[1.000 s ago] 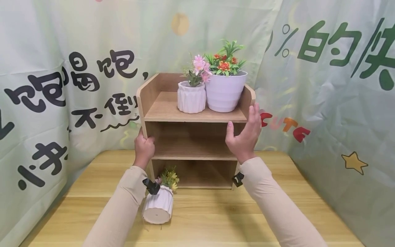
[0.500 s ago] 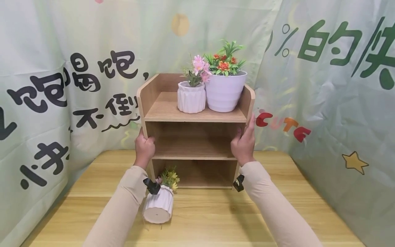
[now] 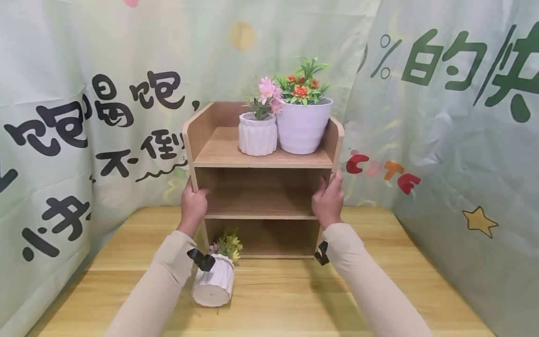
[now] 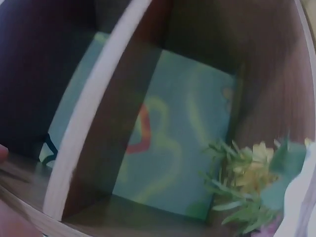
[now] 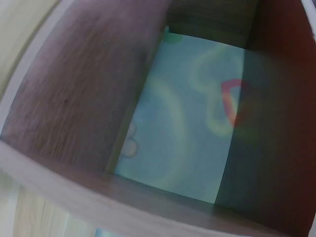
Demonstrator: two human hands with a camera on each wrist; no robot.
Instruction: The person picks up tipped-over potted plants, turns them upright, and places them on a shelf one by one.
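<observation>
A three-tier wooden shelf (image 3: 261, 161) stands on the table. My left hand (image 3: 193, 206) grips the front edge of its left side panel, thumb on the inner side. On the opposite panel my right hand (image 3: 329, 201) holds the front edge at about the same height. The top tier carries a small white ribbed pot (image 3: 258, 135) with pink flowers and, beside it, a larger white pot (image 3: 304, 126) with orange-red flowers. In front of the shelf's lower left, a white ribbed pot (image 3: 214, 283) with yellow flowers lies tipped, its base facing me; its flowers (image 4: 256, 173) show in the left wrist view.
The light wooden table (image 3: 278, 299) extends around the shelf. Behind and at both sides hangs a printed pale green curtain (image 3: 438, 126) with lettering. Both wrist views look into the shelf's compartments, where the curtain shows through the back.
My right hand was spread beside the shelf's upper right; it has come down and taken hold of the right panel. My left hand keeps its grip, and the pots stay put.
</observation>
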